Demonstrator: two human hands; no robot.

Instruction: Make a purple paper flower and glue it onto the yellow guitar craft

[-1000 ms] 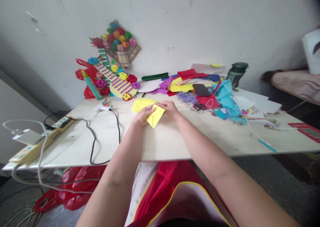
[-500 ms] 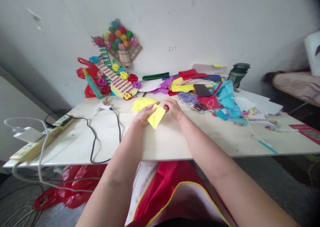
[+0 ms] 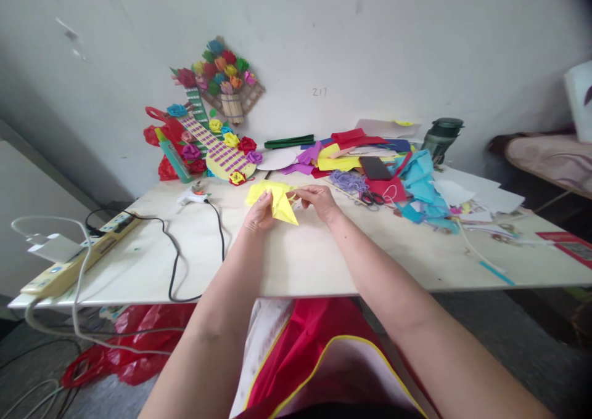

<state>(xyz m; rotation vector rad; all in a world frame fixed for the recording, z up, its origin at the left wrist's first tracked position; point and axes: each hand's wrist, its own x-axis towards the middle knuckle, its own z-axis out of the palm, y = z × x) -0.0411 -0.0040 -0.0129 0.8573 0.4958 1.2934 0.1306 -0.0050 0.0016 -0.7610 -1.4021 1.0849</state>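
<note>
A folded piece of yellow crepe paper (image 3: 283, 207) is gripped between the thumb and fingers of my left hand (image 3: 261, 212), its pointed corner hanging down to the right. My right hand (image 3: 319, 199) is at the paper's right edge, fingers drawn together with the tips on it; the exact grip is too small to make out. Just behind my left hand, more yellow paper (image 3: 255, 191) lies on the white table (image 3: 305, 259).
To the left are a glue gun (image 3: 193, 195) with a black cord, a power strip (image 3: 87, 252), a glue bottle (image 3: 174, 155) and paper flowers (image 3: 231, 140). Scissors (image 3: 370, 198), purple yarn (image 3: 348, 180), a phone (image 3: 375, 167) and coloured paper (image 3: 419, 182) spread to the right.
My right hand came away from the yellow paper, then moved back left to its edge. The paper in my left hand has turned from a flat, diamond-like face to a tilted, pointed shape.
</note>
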